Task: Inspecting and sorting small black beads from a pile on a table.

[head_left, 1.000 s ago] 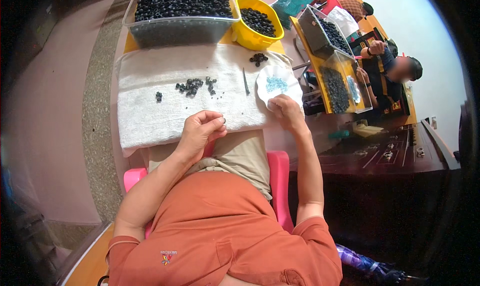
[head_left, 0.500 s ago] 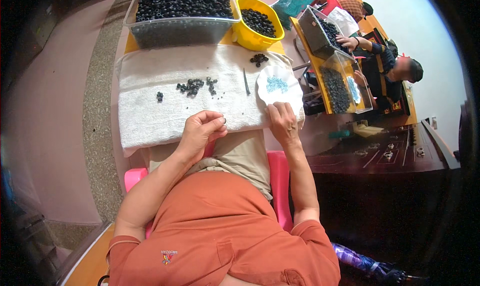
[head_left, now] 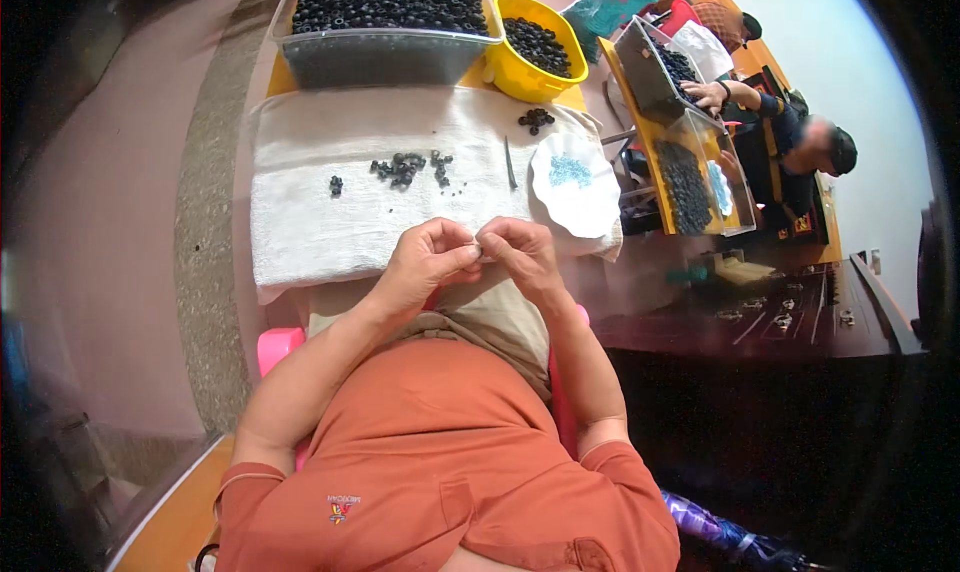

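My left hand (head_left: pixel 430 262) is closed in a pinch above the front edge of the white towel (head_left: pixel 320 242). Its fingertips enclose a small dark round piece, now mostly hidden. My right hand (head_left: pixel 522 257) is pinched too, its fingertips meeting those of the left; what it holds is too small to make out. Beyond the hands, small black ring-like parts (head_left: pixel 402 169) lie in a loose cluster on the towel, with a smaller group (head_left: pixel 336 186) to the left. To the right, a white scalloped plate (head_left: pixel 585 210) carries tiny light-blue pieces (head_left: pixel 570 172). Left of it lies a thin dark pointed tool (head_left: pixel 510 164).
A clear plastic bin (head_left: pixel 385 62) full of black parts stands at the far edge, beside a yellow tub (head_left: pixel 515 72) of similar parts. More black parts (head_left: pixel 536 121) lie near the tub. At right, another person (head_left: pixel 790 152) works over bins; a dark cabinet (head_left: pixel 740 312) stands nearer.
My right hand has left the plate's near rim and moved left to meet my left hand. The whole view has shifted slightly, with the towel now further right.
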{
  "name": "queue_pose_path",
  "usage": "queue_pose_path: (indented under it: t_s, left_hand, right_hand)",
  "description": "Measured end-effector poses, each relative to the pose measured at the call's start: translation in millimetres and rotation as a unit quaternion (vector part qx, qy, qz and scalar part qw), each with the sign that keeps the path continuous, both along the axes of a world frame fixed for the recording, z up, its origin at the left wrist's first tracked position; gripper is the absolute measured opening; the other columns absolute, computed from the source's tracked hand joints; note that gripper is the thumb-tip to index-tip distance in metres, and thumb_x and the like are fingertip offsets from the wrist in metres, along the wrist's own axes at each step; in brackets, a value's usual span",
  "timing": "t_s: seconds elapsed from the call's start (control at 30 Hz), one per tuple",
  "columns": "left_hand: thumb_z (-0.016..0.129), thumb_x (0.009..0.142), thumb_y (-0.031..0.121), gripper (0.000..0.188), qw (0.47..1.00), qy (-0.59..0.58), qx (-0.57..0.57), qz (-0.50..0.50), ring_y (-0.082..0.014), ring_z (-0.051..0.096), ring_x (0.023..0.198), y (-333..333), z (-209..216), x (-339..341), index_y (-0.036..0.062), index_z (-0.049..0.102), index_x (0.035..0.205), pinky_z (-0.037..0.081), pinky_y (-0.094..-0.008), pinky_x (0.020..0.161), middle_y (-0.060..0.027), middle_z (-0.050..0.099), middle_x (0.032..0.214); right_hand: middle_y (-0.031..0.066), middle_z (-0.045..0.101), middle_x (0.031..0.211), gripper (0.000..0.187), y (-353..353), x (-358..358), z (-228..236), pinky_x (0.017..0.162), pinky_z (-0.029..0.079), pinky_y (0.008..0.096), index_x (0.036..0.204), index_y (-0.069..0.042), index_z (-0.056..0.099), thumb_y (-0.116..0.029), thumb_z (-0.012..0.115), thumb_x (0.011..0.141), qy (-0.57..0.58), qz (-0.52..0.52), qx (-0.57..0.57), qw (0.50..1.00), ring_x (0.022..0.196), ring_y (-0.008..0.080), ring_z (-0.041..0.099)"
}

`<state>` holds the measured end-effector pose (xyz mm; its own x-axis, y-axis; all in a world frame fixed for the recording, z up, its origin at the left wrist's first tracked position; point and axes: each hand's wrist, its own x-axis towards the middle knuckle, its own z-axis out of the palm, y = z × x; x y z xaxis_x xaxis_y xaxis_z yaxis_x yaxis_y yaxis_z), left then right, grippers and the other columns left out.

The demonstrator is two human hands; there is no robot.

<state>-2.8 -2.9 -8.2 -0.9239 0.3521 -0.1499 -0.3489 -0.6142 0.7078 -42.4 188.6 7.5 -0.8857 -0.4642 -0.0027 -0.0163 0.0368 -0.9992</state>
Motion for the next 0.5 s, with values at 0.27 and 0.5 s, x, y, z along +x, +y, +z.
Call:
queue_pose_path:
  t_s: [0.27, 0.5]
  left_hand:
    - [0.067, 0.09, 0.005, 0.017, 1.0, -0.005, 0.002, -0.025, -0.0133, 0.065, 0.079, -3.8, -0.2, 0.7, 0.0044, 0.054, 0.101, 0.058, -0.0268, 0.073, -0.0059, 0.064, 0.091]
    - [0.067, 0.09, 0.005, 0.016, 0.996, -0.016, 0.015, -0.082, -0.0137, 0.065, 0.08, -7.8, -1.5, -2.0, 0.0047, 0.054, 0.1, 0.059, -0.0301, 0.075, -0.0057, 0.064, 0.089]
  right_hand:
    - [0.0008, 0.065, 0.082, 0.016, 8.4, -1.2, 7.3, 0.067, 0.046, 0.0208, 0.091, 0.0, 0.067, -0.015, 0.062, 0.096, -0.118, 0.036, -0.005, 0.992, 0.076, 0.0065, 0.059]
    - [0.0065, 0.069, 0.083, 0.019, 6.6, 2.3, 9.5, 0.068, 0.052, 0.0237, 0.095, 0.0, 0.068, -0.019, 0.065, 0.095, -0.218, 0.072, -0.081, 0.97, 0.074, 0.0118, 0.066]
